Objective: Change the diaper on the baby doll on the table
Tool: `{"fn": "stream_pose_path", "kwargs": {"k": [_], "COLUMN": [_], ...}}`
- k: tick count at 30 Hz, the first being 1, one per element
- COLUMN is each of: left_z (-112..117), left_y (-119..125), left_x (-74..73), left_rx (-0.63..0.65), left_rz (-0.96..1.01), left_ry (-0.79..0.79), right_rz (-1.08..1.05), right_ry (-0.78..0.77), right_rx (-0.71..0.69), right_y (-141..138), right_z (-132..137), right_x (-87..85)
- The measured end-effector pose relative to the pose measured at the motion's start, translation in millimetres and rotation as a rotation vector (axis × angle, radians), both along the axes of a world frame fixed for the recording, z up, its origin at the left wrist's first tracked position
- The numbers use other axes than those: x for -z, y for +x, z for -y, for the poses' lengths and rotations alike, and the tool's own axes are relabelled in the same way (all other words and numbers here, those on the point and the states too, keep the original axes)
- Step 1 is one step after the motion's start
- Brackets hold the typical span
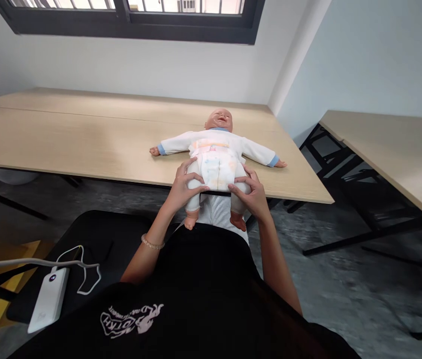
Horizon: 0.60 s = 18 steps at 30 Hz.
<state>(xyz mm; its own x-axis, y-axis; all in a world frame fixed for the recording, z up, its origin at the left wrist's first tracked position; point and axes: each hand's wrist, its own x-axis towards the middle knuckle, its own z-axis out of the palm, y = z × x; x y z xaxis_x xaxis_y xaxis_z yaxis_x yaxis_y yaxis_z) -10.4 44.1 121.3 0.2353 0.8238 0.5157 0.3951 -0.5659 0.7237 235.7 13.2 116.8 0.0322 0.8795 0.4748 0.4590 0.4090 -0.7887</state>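
so there's a baby doll (216,149) lying on its back on the long wooden table (83,139), right at the near edge, just past centre frame toward 12 o'clock. its head points to 12, its arms are spread flat toward 9 and 3, and its bare legs hang off the table edge toward 6. it's wearing a white top with blue cuffs and what looks like a diaper. the left hand (183,188) is wrapped around the thigh on the 9 o'clock side, fingers curled over the front and closed on it. the right hand (251,193) does the same on the 3 o'clock side, clamped round the other thigh. so both hands are holding the doll, one leg each, with the feet dangling just below the wrists. a bit of white cloth (212,212) hangs between the legs below the table edge. there's a beaded bracelet (153,244) on the left wrist. down at 8 o'clock a white power bank (48,300) with a looped white cable (83,269) sits on a black seat (94,229), well apart from the hands. a second table (393,149) stands off at 3 o'clock, and a dark-framed window (128,22) runs along the wall at 12.
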Motion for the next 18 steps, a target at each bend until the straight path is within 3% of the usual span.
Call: {"fn": "stream_pose_path", "kwargs": {"k": [9,18], "left_z": [-8,-2], "left_y": [-3,-12], "left_x": [4.2,2.4], "left_rx": [-0.02,0.082], "left_rz": [0.175,0.071], "left_ry": [-0.101,-0.057], "right_rz": [-0.18,-0.127], "right_ry": [-0.008,-0.007], "right_rx": [-0.027,-0.138], "right_y": [1,9], "right_z": [-6,5], "right_x": [5.7,5.7]}}
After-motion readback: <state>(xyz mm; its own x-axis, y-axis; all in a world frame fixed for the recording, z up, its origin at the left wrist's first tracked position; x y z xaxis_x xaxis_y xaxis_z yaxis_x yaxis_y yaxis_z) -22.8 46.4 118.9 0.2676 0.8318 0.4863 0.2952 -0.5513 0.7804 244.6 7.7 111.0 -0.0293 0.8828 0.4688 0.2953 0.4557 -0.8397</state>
